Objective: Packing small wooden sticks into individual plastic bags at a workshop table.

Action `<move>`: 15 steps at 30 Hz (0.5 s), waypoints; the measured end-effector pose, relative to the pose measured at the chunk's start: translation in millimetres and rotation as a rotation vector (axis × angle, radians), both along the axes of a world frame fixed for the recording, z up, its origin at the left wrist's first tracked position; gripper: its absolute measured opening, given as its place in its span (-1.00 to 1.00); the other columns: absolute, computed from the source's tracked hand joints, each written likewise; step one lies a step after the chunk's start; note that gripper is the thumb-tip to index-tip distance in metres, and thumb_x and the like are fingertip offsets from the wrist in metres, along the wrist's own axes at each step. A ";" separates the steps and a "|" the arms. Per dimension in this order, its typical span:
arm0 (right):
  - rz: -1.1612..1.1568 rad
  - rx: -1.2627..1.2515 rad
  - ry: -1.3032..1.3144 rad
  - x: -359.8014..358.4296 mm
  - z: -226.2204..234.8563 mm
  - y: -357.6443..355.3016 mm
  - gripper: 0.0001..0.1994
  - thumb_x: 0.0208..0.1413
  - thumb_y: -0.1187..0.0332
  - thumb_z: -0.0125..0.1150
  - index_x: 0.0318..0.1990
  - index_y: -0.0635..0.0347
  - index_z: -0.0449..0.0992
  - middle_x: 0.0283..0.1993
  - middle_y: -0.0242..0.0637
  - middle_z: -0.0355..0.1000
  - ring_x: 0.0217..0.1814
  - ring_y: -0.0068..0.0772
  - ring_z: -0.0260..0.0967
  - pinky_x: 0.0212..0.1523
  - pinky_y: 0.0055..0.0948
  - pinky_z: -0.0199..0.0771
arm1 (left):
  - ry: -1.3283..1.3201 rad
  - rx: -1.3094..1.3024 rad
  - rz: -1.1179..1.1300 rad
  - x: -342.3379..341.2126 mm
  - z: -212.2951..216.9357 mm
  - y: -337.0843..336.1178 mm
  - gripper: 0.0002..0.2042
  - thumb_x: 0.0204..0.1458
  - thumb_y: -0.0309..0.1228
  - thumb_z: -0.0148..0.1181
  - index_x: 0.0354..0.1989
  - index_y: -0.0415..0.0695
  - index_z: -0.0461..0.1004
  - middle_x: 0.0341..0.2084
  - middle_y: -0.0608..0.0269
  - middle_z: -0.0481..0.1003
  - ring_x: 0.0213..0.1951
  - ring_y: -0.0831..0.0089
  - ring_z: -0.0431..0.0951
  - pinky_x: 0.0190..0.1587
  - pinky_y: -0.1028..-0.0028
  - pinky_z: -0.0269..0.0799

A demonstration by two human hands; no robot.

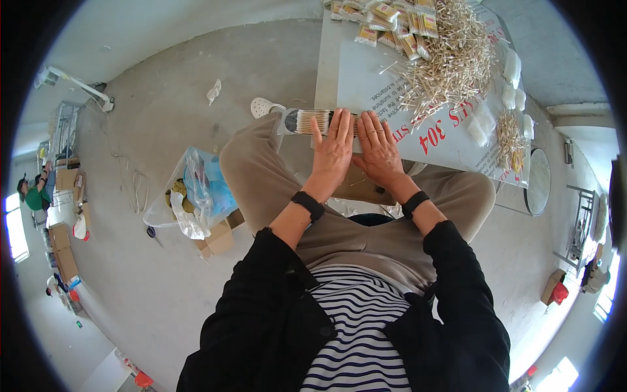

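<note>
- The left grip (333, 153) and right grip (380, 153) lie flat, side by side, not closed around anything. Left fingers rest on a neat row of cotton sticks (307, 122); right fingers are at its end.
- The row is at the counter's (353, 85) near left corner, poking past the edge. It looks lined up; I can't tell if it's bagged.
- Farther off, many little packs (385, 16) look done.
- Beside them, a big loose heap (450, 62) seems left to do.

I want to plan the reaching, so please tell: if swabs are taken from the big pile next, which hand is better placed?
Probably the right hand: it is nearer to the big pile, which lies ahead and rightward. The left hand is farther away, over the row of swabs.
</note>
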State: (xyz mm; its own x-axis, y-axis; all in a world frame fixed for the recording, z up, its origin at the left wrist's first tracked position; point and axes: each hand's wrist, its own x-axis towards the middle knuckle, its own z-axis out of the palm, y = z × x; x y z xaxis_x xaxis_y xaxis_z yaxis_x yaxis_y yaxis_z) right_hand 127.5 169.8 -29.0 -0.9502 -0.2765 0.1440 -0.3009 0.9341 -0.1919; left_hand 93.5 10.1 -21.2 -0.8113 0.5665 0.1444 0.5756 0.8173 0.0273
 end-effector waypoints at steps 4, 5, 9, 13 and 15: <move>0.002 -0.001 0.018 -0.4 -5.0 1.6 0.00 -0.09 -0.02 0.41 0.44 0.35 0.07 0.55 -0.04 -0.06 0.64 -0.06 -0.23 0.55 -0.03 -0.13 | -0.007 0.003 -0.009 -0.8 -2.4 0.8 -0.31 0.06 -0.40 0.15 0.43 -0.13 0.14 0.44 0.20 0.01 0.50 0.27 -0.06 0.41 -0.33 -0.29; 0.005 -0.001 0.042 0.1 -6.9 2.7 0.01 -0.10 -0.02 0.42 0.43 0.36 0.08 0.55 -0.03 -0.06 0.64 -0.05 -0.23 0.55 -0.04 -0.12 | -0.008 0.002 -0.010 -0.9 -2.4 1.3 -0.31 0.06 -0.40 0.15 0.43 -0.13 0.14 0.44 0.20 0.01 0.50 0.27 -0.06 0.41 -0.33 -0.29; 0.007 -0.054 -0.001 2.8 -2.6 -3.9 0.02 -0.11 0.05 0.46 0.44 0.37 0.05 0.56 -0.02 -0.08 0.64 -0.03 -0.22 0.56 -0.04 -0.15 | -0.030 -0.024 -0.007 -0.1 -2.2 0.4 -0.31 0.08 -0.40 0.13 0.44 -0.11 0.12 0.44 0.20 0.00 0.50 0.27 -0.06 0.41 -0.33 -0.30; -0.012 0.007 -0.009 0.9 -2.3 -7.1 0.02 -0.09 0.01 0.44 0.44 0.38 0.06 0.56 -0.03 -0.09 0.64 -0.03 -0.24 0.56 -0.05 -0.15 | 0.006 0.009 -0.008 -3.0 -6.7 0.0 -0.34 0.09 -0.41 0.12 0.43 -0.11 0.14 0.44 0.23 0.02 0.50 0.27 -0.04 0.41 -0.33 -0.32; -0.013 0.001 -0.018 0.6 -3.5 -7.0 0.02 -0.08 0.00 0.43 0.44 0.37 0.06 0.56 -0.03 -0.09 0.64 -0.03 -0.25 0.56 -0.05 -0.16 | 0.010 0.007 -0.003 -4.0 -7.8 0.2 -0.34 0.08 -0.41 0.12 0.43 -0.11 0.16 0.43 0.24 0.03 0.50 0.27 -0.04 0.41 -0.33 -0.31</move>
State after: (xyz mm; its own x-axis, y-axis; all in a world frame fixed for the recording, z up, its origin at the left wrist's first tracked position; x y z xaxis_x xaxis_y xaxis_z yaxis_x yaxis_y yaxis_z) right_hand 128.0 162.8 -32.5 -0.9562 -0.2639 0.1270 -0.2850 0.9382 -0.1965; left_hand 89.5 10.2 -29.0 -0.8080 0.5680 0.1568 0.5784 0.8153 0.0274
